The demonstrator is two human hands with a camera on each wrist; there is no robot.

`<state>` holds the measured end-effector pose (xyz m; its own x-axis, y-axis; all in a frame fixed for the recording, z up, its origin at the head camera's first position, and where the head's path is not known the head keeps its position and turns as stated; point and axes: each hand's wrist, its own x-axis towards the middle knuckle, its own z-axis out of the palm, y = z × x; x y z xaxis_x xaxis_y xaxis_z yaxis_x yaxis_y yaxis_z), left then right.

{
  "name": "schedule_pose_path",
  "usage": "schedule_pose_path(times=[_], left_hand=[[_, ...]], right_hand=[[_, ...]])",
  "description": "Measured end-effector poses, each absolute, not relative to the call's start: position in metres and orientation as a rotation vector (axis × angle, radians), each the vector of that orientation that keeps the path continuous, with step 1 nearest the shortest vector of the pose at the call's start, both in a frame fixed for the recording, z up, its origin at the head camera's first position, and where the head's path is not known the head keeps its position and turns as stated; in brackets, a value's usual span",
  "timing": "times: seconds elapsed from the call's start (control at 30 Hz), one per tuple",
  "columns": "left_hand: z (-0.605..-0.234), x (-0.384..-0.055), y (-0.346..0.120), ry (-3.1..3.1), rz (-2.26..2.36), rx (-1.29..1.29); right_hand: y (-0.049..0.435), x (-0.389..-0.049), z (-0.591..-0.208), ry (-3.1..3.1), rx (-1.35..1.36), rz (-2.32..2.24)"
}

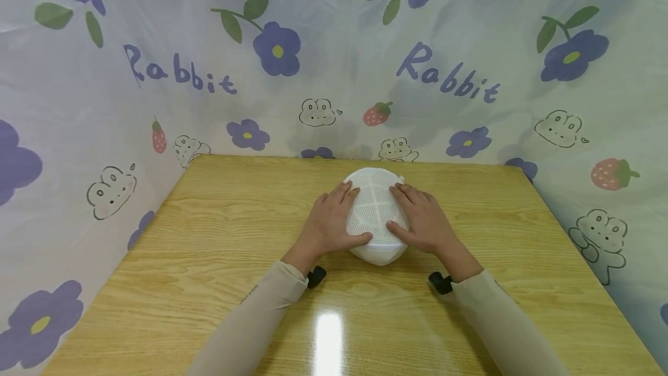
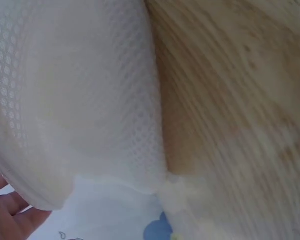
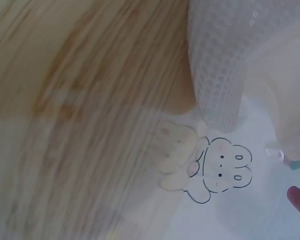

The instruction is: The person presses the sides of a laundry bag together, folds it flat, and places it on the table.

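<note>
A rounded white mesh laundry bag [image 1: 374, 205] is between my two hands near the middle of the wooden table, its seams crossing on top and a pale band round its lower part. My left hand [image 1: 332, 222] grips its left side, fingers at the upper edge and thumb across the front. On the right side my right hand [image 1: 425, 219] holds it the same way. In the left wrist view the mesh bag [image 2: 90, 90] fills the upper left, with fingertips at its rim. The right wrist view has the mesh bag [image 3: 220, 65] at the upper right. Its underside is hidden from the head view.
The wood-grain table [image 1: 235, 208] extends around the bag on all sides. A white cloth backdrop [image 1: 339, 80] printed with flowers, rabbits and strawberries rises behind the table and along both sides. Small black devices [image 1: 441, 283] sit at my wrists.
</note>
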<state>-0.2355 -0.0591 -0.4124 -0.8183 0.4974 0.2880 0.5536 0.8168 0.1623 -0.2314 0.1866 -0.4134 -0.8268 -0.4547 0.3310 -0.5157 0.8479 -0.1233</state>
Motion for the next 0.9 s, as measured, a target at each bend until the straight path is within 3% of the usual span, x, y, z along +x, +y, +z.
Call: schedule_pose_path(times=[0.9], left_hand=[[-0.423,-0.238,-0.056,-2.948,-0.204,-0.808]], right_hand=[[0.188,-0.232,-0.430,-2.867,0.781,0.173]])
